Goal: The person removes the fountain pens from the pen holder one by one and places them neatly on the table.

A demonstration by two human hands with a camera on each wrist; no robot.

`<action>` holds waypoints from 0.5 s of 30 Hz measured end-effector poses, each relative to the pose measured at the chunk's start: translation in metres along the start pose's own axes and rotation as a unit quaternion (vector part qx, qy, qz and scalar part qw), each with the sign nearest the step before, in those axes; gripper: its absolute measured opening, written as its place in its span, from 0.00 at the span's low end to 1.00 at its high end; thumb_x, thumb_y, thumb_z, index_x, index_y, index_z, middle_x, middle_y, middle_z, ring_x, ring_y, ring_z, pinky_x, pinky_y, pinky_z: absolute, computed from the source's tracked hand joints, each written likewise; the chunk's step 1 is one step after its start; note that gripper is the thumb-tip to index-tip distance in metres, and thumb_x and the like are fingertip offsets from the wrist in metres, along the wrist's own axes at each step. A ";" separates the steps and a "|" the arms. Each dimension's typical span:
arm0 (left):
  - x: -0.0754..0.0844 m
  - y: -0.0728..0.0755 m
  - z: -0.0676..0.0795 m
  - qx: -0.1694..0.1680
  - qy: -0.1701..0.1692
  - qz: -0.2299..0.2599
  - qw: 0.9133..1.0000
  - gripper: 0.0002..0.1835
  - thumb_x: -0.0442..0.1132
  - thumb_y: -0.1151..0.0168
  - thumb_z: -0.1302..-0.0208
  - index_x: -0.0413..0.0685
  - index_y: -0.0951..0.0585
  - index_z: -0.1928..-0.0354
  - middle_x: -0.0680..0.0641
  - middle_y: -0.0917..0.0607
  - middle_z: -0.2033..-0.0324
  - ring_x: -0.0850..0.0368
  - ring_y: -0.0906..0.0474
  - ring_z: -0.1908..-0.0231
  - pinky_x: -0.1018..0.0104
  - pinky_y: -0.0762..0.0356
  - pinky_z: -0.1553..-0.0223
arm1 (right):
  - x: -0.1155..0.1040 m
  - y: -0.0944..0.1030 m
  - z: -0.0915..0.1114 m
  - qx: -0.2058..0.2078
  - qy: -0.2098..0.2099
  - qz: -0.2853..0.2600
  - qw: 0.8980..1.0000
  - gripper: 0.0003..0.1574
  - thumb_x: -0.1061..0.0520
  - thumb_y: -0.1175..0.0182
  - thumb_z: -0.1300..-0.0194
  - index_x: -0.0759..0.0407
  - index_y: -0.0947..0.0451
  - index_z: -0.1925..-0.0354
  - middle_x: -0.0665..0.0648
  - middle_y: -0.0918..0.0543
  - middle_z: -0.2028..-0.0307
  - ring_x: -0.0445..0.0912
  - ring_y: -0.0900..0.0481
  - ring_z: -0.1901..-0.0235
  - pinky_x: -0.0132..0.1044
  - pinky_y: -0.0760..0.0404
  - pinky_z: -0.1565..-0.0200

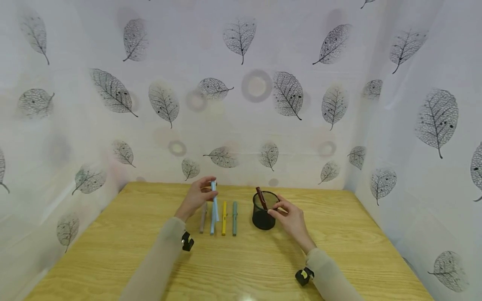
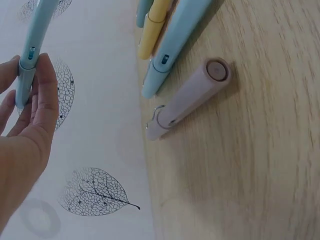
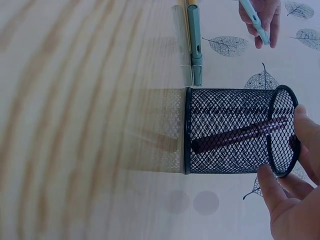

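Observation:
My left hand (image 1: 195,198) pinches a light blue pen (image 2: 39,37) between thumb and fingers, raised over the table and tilted. Below it lies a row of capped pens: a greyish-pink pen (image 2: 192,97), a second light blue pen (image 2: 177,35), a yellow pen (image 1: 224,217) and a green pen (image 1: 235,218). To the right of the row, a black mesh pen holder (image 1: 263,220) stands upright. A dark red pen (image 1: 260,196) leans inside it, its top above the rim. My right hand (image 1: 291,219) holds the holder's rim from the right with thumb and fingers.
The wooden table (image 1: 241,267) ends at the back against a pale curtain (image 1: 241,125) printed with leaves, which also hangs along both sides. Each wrist wears a small black camera (image 1: 304,276).

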State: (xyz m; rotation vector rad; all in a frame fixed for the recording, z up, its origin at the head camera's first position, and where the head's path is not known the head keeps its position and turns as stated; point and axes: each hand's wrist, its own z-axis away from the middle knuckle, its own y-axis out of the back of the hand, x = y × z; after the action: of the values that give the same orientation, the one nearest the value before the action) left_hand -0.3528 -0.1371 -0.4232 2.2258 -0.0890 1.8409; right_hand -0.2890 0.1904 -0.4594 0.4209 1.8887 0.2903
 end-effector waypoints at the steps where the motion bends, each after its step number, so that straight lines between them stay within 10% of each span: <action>1: -0.002 0.001 0.001 0.001 0.001 -0.003 1.000 0.31 0.26 0.38 0.37 0.41 0.33 0.32 0.33 0.25 0.40 0.35 0.22 0.47 0.49 0.17 0.50 | 0.000 0.000 0.000 0.000 0.001 0.000 1.000 0.12 0.53 0.29 0.42 0.58 0.18 0.63 0.57 0.28 0.32 0.56 0.20 0.43 0.39 0.17 0.48; 7: -0.009 0.008 0.002 0.006 0.014 -0.015 1.000 0.34 0.26 0.38 0.37 0.42 0.35 0.30 0.32 0.26 0.39 0.40 0.21 0.48 0.41 0.21 0.46 | -0.002 0.000 0.001 -0.001 0.005 -0.001 1.000 0.12 0.52 0.29 0.42 0.57 0.18 0.63 0.58 0.29 0.32 0.57 0.18 0.46 0.39 0.17 0.49; 15: -0.019 0.018 0.003 0.015 0.026 -0.014 0.999 0.35 0.26 0.39 0.36 0.38 0.39 0.28 0.26 0.25 0.41 0.34 0.22 0.46 0.60 0.15 0.53 | -0.002 0.000 0.001 0.000 0.005 0.005 1.000 0.10 0.54 0.29 0.42 0.58 0.18 0.63 0.61 0.29 0.32 0.57 0.19 0.45 0.40 0.17 0.49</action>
State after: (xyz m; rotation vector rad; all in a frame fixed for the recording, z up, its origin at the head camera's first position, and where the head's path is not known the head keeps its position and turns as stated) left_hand -0.3576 -0.1574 -0.4389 2.1863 -0.0198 1.8957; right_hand -0.2871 0.1896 -0.4579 0.4300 1.8961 0.2988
